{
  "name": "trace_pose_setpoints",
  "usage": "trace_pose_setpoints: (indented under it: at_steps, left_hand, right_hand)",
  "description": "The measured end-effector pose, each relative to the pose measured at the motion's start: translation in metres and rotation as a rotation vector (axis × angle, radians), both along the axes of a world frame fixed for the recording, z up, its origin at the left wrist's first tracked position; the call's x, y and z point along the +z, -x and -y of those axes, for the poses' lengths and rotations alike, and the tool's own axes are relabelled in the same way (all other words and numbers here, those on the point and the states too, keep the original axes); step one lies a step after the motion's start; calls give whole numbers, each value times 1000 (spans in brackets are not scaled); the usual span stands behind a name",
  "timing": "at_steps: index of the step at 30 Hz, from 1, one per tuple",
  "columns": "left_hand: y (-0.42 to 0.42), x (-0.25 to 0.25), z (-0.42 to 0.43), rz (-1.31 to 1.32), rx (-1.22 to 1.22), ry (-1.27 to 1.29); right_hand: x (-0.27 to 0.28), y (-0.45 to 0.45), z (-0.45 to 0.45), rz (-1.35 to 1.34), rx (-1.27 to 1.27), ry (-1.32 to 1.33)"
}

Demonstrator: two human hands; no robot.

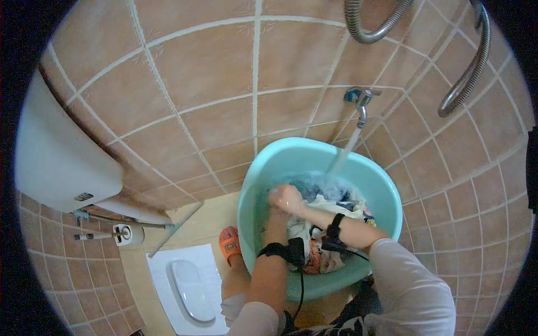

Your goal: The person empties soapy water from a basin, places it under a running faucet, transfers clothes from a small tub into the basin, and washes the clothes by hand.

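Note:
A turquoise plastic tub (393,190) holds water and a heap of wet clothes (330,208), with white, dark and patterned pieces showing. My two hands meet over the left part of the tub, above the water. My right hand (290,200) reaches across from the right, its fingers curled against my left hand. Whether anything lies between them cannot be made out. Partly covered by the right one, my left hand (274,197) has its fingers mostly hidden. Black straps with small boxes and cables circle both forearms.
Water runs from a wall tap (363,106) into the tub's far side. Metal shower hoses (468,84) hang at upper right. A squat toilet (190,291), a toilet paper roll (132,235) and a white tank (61,151) are at left. An orange slipper (228,243) is beside the tub.

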State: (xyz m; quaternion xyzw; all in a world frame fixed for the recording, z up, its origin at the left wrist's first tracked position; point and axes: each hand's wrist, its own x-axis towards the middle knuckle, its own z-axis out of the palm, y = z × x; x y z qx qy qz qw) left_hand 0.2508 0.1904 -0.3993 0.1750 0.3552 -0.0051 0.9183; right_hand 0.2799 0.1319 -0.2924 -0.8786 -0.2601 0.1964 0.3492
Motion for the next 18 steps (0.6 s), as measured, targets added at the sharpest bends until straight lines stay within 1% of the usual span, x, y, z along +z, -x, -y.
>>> trace_pose_setpoints:
  at_steps: [1,2,4,5,6,7,10,11,12,13,15,16,17,18]
  left_hand:
    - [-5,-10,2,-40,8,22]
    - [-9,-19,4,-79,23,26]
    - [-12,-37,6,-173,39,31]
    - [-9,-45,9,-233,51,25]
    - [-7,-54,11,-302,58,22]
    - [3,-60,14,-318,78,-36]
    - [51,-54,25,-339,84,-305]
    - [62,-46,27,-322,83,-383]
    - [69,-36,28,-294,89,-448]
    - [68,-27,28,-259,102,-496]
    - [56,-6,28,-137,147,-525]
    - [48,4,28,-71,178,-510]
    - [42,13,27,-13,189,-484]
    - [38,21,28,37,195,-459]
  right_hand:
    - [-11,-10,-4,-116,-103,157]
    - [-21,-14,-4,-120,-97,160]
    - [-51,-28,3,-161,-215,23]
    - [-67,-35,10,-161,-212,28]
    - [-86,-39,16,-117,-187,127]
    - [-109,-45,22,-70,-161,221]
    - [-230,-81,61,-224,-267,427]
    - [-236,-91,65,-241,-228,479]
    - [-203,-86,61,-271,-197,421]
    - [-170,-80,54,-340,-193,297]
    - [-107,-63,41,-626,-312,-83]
    - [-73,-50,35,-696,-333,-201]
    - [-38,-33,29,-694,-331,-194]
    - [-2,-14,21,-636,-298,-193]
